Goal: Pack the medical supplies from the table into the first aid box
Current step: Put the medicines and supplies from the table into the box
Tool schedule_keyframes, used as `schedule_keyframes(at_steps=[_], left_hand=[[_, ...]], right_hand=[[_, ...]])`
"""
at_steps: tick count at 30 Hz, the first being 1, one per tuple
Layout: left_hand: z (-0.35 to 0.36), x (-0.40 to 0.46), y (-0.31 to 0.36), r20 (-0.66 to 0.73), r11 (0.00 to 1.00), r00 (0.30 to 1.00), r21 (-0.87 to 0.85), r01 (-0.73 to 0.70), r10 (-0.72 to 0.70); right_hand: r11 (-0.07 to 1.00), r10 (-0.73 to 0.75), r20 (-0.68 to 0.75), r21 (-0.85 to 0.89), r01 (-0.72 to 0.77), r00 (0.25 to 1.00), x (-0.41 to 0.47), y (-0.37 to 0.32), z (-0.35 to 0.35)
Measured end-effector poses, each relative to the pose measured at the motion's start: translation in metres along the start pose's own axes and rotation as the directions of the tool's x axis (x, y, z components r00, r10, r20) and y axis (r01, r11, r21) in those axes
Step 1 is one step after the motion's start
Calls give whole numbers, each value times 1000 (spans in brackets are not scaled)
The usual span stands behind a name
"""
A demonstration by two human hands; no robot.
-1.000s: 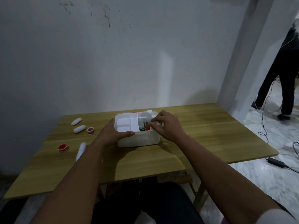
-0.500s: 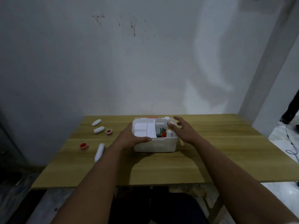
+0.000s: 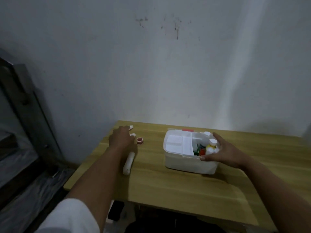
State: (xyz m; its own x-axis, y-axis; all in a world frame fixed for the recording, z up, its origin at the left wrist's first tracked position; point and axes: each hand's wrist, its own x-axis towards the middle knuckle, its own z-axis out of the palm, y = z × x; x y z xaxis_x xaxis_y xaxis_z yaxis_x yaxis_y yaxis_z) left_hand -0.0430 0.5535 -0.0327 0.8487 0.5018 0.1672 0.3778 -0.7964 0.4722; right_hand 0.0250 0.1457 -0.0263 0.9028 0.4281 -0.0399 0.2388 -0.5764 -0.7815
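The white first aid box [image 3: 185,163] stands open on the wooden table [image 3: 168,185], with white inserts on its left side and small white-capped bottles [image 3: 212,143] on its right. My right hand [image 3: 222,151] wraps around the box's right end, thumb on the front rim. My left hand [image 3: 120,137] reaches to the far left and lies over two short white bandage rolls [image 3: 133,135]; only the rolls' tips show past my fingers. A small red-and-white tape roll [image 3: 140,140] sits just right of that hand. A longer white roll [image 3: 129,163] lies beside my left forearm.
The table stands against a stained white wall. A dark metal frame [image 3: 25,105] leans at the left, beyond the table's left edge. Bare wood lies in front of the box.
My left hand left the box and moved left onto the bandage rolls. My right hand closed in on the box's right end. The view swung left.
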Motion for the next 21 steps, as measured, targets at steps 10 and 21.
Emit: schedule_keyframes(at_steps=[10, 21], left_hand=[[25, 95, -47, 308, 986, 943, 66, -150, 123], [43, 91, -36, 23, 970, 981, -155, -188, 194]], right_hand=[[995, -44, 20, 89, 42, 999, 25, 11, -6], [995, -17, -3, 94, 17, 1000, 27, 3, -3]])
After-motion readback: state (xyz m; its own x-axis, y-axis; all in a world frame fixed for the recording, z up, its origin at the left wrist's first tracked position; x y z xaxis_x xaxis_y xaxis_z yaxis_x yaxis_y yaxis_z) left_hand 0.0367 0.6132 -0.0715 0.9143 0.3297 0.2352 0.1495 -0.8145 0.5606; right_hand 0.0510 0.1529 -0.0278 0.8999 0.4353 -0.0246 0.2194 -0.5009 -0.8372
